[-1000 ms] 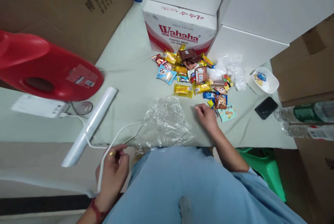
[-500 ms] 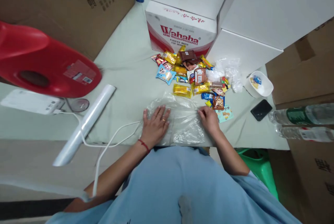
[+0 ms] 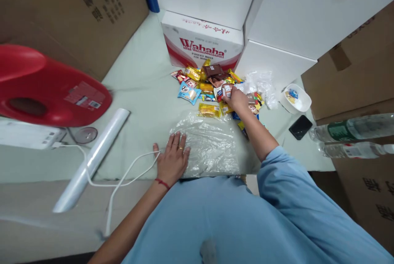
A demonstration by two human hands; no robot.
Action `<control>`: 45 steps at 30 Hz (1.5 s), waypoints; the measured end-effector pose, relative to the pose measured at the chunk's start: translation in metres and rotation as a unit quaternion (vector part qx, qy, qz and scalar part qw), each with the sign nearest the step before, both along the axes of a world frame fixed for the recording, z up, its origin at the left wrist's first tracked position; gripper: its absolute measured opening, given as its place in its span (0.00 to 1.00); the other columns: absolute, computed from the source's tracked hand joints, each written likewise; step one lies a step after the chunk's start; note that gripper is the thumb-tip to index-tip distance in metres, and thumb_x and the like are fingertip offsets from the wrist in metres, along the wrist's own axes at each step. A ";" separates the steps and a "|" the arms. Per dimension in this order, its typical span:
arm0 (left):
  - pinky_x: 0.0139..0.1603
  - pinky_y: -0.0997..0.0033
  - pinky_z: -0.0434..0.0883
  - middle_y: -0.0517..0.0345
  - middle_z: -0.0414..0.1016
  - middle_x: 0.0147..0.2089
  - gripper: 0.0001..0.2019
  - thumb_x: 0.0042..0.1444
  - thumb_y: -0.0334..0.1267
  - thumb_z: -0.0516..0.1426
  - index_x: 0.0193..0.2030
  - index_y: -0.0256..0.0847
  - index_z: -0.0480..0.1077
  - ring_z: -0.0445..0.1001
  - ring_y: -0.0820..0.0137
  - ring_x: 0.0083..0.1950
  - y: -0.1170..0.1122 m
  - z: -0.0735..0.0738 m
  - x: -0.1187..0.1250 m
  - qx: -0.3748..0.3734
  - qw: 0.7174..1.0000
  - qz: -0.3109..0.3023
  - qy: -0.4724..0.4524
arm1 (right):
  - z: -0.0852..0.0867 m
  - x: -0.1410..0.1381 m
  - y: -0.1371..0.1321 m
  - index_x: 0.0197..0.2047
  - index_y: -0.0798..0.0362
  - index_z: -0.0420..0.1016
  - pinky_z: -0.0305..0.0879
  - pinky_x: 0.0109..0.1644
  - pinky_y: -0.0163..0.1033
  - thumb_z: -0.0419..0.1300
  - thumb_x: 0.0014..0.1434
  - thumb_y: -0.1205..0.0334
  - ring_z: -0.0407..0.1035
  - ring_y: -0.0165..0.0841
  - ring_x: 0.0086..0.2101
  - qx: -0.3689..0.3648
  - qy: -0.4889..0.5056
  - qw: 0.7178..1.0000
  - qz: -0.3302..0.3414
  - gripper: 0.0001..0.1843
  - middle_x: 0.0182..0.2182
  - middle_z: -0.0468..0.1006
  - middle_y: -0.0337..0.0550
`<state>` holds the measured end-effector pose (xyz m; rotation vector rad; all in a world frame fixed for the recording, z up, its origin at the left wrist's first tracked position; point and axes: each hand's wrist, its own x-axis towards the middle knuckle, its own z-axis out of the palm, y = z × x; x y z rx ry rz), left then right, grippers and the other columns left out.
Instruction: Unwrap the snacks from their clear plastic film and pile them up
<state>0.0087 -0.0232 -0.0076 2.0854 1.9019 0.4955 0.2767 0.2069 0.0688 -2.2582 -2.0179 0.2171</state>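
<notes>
My left hand lies flat with fingers spread on the left edge of a clear plastic sheet or bag, spread at the table's front edge. At the pile of wrapped snacks, my right hand has its fingers closed on a brown snack packet; the fingertips are partly hidden. Around it lie yellow-wrapped snacks, a light blue packet and dark brown packets. My right forearm covers part of the pile's near side.
Behind the pile stands a white and red Wahaba carton. To the left are a clear film roll, a white cable and a red jug. On the right are a white bowl, a phone and plastic bottles.
My right hand has let go of the plastic's right edge and moved forward to the brown packet in the pile. My left hand stays pressed on the plastic, its fingers spread.
</notes>
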 end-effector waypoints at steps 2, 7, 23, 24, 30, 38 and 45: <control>0.75 0.22 0.26 0.43 0.58 0.79 0.27 0.75 0.46 0.43 0.78 0.49 0.57 0.57 0.50 0.80 -0.002 -0.003 -0.001 -0.005 1.000 0.000 0.001 | 0.002 0.001 0.003 0.63 0.58 0.72 0.69 0.55 0.48 0.61 0.67 0.52 0.76 0.51 0.51 -0.002 -0.004 1.000 0.016 0.27 0.53 0.81 0.61; 0.75 0.23 0.28 0.43 0.56 0.80 0.28 0.75 0.46 0.43 0.78 0.48 0.58 0.55 0.51 0.80 -0.002 -0.005 -0.002 -0.011 1.000 0.003 -0.002 | 0.032 0.022 -0.035 0.69 0.56 0.69 0.68 0.59 0.54 0.59 0.65 0.62 0.72 0.53 0.56 0.058 0.012 0.994 0.088 0.30 0.60 0.77 0.58; 0.79 0.40 0.52 0.46 0.63 0.77 0.27 0.66 0.42 0.51 0.71 0.47 0.67 0.55 0.55 0.81 -0.021 0.008 -0.056 0.020 0.988 -0.100 -0.120 | -0.005 -0.022 -0.198 0.75 0.46 0.61 0.74 0.58 0.48 0.58 0.71 0.57 0.71 0.45 0.61 -0.094 0.139 0.922 0.348 0.31 0.73 0.60 0.55; 0.79 0.41 0.52 0.47 0.66 0.76 0.26 0.64 0.41 0.52 0.69 0.48 0.69 0.58 0.55 0.79 -0.027 0.007 -0.066 0.016 0.979 -0.157 -0.131 | -0.008 -0.004 -0.207 0.73 0.47 0.64 0.72 0.62 0.49 0.59 0.71 0.55 0.68 0.45 0.63 -0.085 0.165 0.906 0.380 0.29 0.72 0.63 0.55; 0.77 0.39 0.54 0.49 0.76 0.68 0.16 0.66 0.40 0.55 0.57 0.53 0.78 0.69 0.57 0.73 -0.041 -0.007 -0.091 -0.042 0.959 -0.255 -0.120 | -0.049 0.051 -0.252 0.59 0.49 0.80 0.67 0.65 0.57 0.60 0.72 0.54 0.67 0.47 0.62 -0.070 0.194 0.883 0.421 0.17 0.64 0.75 0.55; 0.61 0.54 0.70 0.48 0.83 0.44 0.19 0.70 0.49 0.48 0.40 0.44 0.77 0.77 0.58 0.56 0.021 0.020 -0.061 0.002 0.983 -0.077 -0.165 | -0.028 0.037 -0.201 0.47 0.49 0.82 0.72 0.52 0.46 0.49 0.76 0.45 0.76 0.39 0.42 -0.083 0.314 0.890 0.321 0.24 0.39 0.84 0.49; 0.57 0.45 0.67 0.43 0.79 0.41 0.16 0.64 0.46 0.54 0.37 0.42 0.81 0.71 0.49 0.52 0.075 0.006 -0.037 -0.013 0.999 -0.003 -0.040 | -0.004 0.029 -0.137 0.41 0.51 0.83 0.65 0.47 0.40 0.59 0.70 0.60 0.75 0.41 0.42 -0.117 0.097 0.959 0.237 0.11 0.39 0.83 0.49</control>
